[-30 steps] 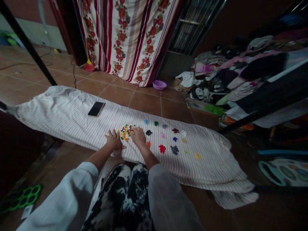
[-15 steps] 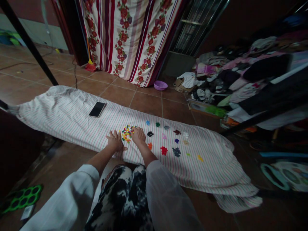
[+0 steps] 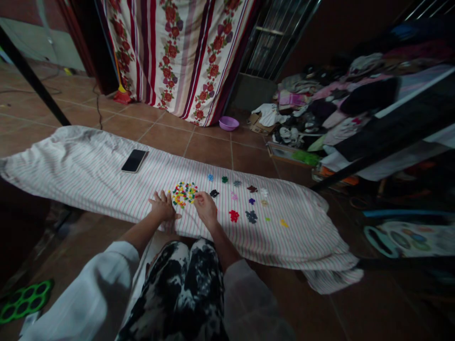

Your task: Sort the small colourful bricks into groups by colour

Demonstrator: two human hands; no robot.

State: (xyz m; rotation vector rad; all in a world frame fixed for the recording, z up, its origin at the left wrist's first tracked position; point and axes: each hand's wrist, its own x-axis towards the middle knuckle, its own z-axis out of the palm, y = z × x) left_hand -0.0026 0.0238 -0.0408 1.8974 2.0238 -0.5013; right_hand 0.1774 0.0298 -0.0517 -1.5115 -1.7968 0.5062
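Note:
A mixed heap of tiny coloured pieces [image 3: 184, 194], mostly yellow, green, red and white, is spread on a striped cloth [image 3: 106, 189]. My left hand [image 3: 162, 207] lies with its fingers spread on the cloth at the heap's left edge. At the right edge, my right hand [image 3: 206, 207] has its thumb and forefinger pinched together; anything between them is too small to make out. To its right are small single-colour groups, including black pieces [image 3: 213, 193], red pieces [image 3: 233, 216], dark grey pieces [image 3: 251, 217], brown pieces [image 3: 252, 188] and yellow pieces [image 3: 284, 222]. My right hand mostly hides the orange group.
A phone [image 3: 134, 161] lies on the cloth to the left. Beyond the cloth, a purple basin [image 3: 229, 123] stands on the tiled floor below a flowered curtain [image 3: 192, 61]. Clothes [image 3: 341, 94] are piled at the right. A dark bar [image 3: 355, 170] rises at the right end.
My right hand has drawn back rightward from the heap, uncovering more of it and covering the orange group. My left hand stays flat beside the heap. The whole view has shifted.

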